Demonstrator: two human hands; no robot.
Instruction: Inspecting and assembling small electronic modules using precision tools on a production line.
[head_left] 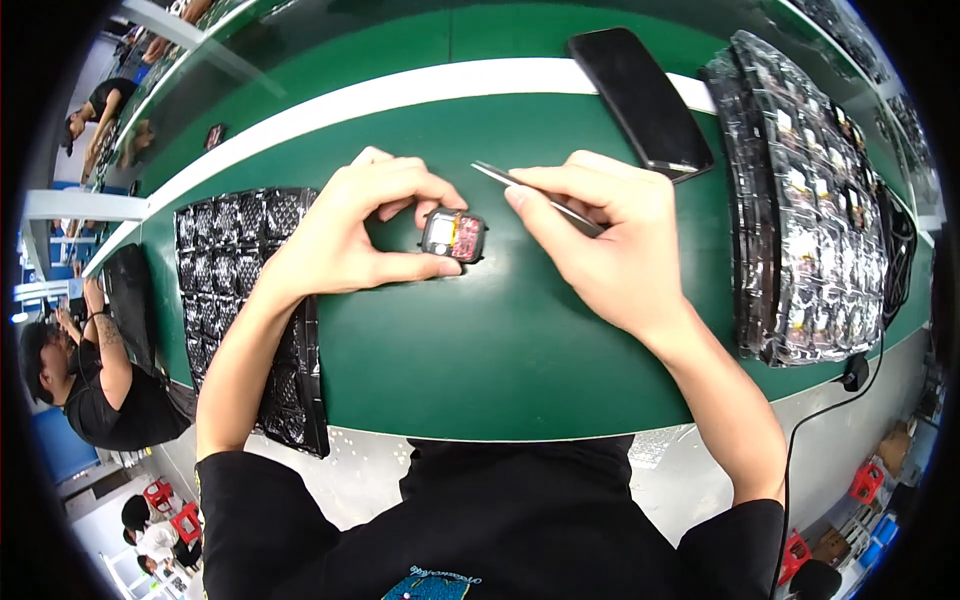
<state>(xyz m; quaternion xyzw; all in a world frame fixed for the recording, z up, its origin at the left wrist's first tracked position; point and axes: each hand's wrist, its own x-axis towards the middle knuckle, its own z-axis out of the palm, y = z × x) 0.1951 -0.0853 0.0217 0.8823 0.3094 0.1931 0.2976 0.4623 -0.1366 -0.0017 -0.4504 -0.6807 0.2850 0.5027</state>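
Between the thumb and forefinger of my left hand (375, 220) is a small black watch-like case (455, 237), held just over the green table. Its inside faces up and shows a silvery block, a yellow strip and a red patch. My right hand (610, 225) grips a pair of thin metal tweezers (545, 200) like a pen. Their tips point up and left, a little above and to the right of the case, and do not touch it. Whether the tips are apart is too fine to tell.
A black moulded tray (240, 290) lies left under my left forearm. Stacked trays with small parts under clear plastic (810, 200) stand at the right. A black phone (640, 100) lies at the back, across a white strip (400, 88). A black cable (795, 430) hangs at the right edge.
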